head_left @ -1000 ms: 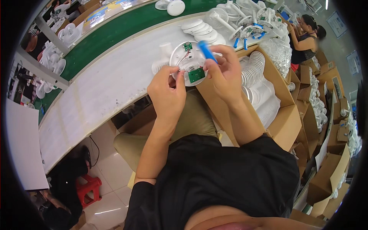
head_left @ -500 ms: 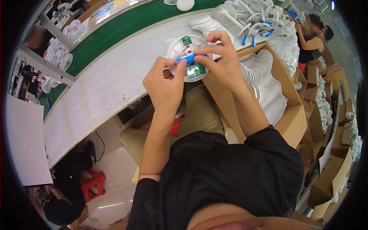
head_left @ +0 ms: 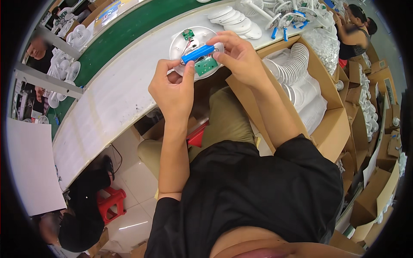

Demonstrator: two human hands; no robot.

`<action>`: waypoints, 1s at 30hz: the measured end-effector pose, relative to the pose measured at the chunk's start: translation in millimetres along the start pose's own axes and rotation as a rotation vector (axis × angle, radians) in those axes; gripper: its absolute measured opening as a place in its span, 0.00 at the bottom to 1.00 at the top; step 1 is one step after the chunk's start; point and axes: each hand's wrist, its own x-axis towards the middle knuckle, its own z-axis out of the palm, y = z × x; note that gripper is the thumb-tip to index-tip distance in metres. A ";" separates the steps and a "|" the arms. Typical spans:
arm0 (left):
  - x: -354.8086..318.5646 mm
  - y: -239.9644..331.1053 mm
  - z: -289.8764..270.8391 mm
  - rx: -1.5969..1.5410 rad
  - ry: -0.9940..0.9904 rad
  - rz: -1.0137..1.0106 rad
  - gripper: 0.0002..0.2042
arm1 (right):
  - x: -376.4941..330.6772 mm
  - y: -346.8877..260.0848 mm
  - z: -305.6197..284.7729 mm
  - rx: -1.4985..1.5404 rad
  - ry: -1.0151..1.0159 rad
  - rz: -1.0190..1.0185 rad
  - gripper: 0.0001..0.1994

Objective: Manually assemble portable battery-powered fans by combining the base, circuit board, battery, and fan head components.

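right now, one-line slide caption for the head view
Both hands hold a blue battery over a round white base.

A factory assembly line: a long white worktop (head_left: 107, 99) beside a green belt (head_left: 124, 34), stacked white plastic parts (head_left: 234, 19), cardboard boxes (head_left: 327, 124) of parts, and other workers (head_left: 352, 30).

1. The left hand (head_left: 172, 88) grips the near rim of a round white housing (head_left: 178, 41).
2. The right hand (head_left: 238, 56) pinches a blue cylindrical battery (head_left: 198, 54) above a green circuit board (head_left: 206, 66).
3. Beside the right hand, a cardboard box (head_left: 331, 129) holds stacked white discs (head_left: 292, 64).
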 end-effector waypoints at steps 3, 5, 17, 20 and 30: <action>0.7 0.4 -5.7 0.013 -0.039 -0.022 0.10 | 5.5 3.5 2.7 0.170 -0.019 -0.015 0.14; 1.1 -1.4 -6.2 -0.014 -0.045 -0.023 0.10 | 5.3 4.6 5.8 0.169 0.028 -0.004 0.13; 6.9 -0.3 -14.7 -0.137 -0.068 -0.072 0.11 | -1.7 -11.8 0.4 -0.605 0.061 -0.462 0.08; 8.1 -2.5 -17.9 -0.143 -0.087 -0.075 0.11 | 5.9 -16.3 -6.9 -0.639 -0.013 -0.476 0.07; 11.1 -4.6 -20.4 -0.160 -0.124 -0.078 0.11 | 16.1 -3.0 -16.6 -0.821 -0.070 -0.695 0.09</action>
